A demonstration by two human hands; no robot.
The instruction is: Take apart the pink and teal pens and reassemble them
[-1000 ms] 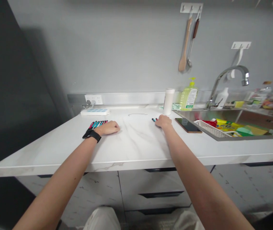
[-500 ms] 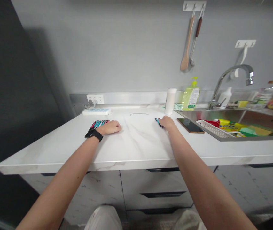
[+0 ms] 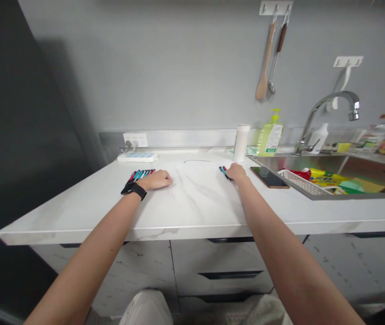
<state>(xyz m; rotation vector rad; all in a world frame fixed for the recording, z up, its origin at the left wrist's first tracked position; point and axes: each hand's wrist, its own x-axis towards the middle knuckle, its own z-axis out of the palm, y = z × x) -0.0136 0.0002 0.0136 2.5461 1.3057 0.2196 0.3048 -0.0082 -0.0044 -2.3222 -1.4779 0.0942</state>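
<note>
My left hand (image 3: pixel 158 179) rests on the white countertop (image 3: pixel 192 203), fingers curled in a loose fist with nothing seen in them. A black watch is on that wrist. Just behind and left of it lies a row of several red and blue pens (image 3: pixel 140 174), partly covered by the wrist. On the right side, my right hand (image 3: pixel 236 172) is closed over a few pens (image 3: pixel 225 173), one bluish and one reddish, whose ends stick out to the left. Its fingertips are hidden under the hand. A white cylindrical container (image 3: pixel 241 143) stands upright right behind it.
A phone (image 3: pixel 268 177) lies right of my right hand, beside the sink (image 3: pixel 317 197) with packets and a white basket (image 3: pixel 302 181). Behind are a yellow-green pump bottle (image 3: pixel 269 135), a faucet (image 3: pixel 314 113), a power strip (image 3: pixel 137 157) and a thin curved strand (image 3: pixel 197 160).
</note>
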